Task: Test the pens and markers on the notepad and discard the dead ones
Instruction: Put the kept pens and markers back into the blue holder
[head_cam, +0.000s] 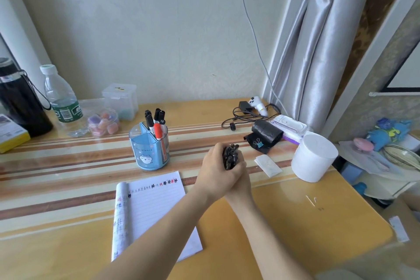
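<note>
Both hands, left hand [214,171] and right hand [239,179], clasp a bundle of dark pens [230,157] upright above the tabletop [295,223] right of the notepad [156,209]; light, stiff, slippery barrels likely need gripping mid-length.

Qty on counter [295,223]: notepad [156,211] x1, 6 o'clock. Pen holder [150,148] x1, 11 o'clock, w/ markers [156,124] approx. 5: 1 red, rest black. Pen bundle [230,157] x1, ctr, count n/a. Bottles x2, 9 o'clock: clear bottle [60,98], black flask [20,102]. Paper roll [313,157] x1, 3 o'clock.
</note>
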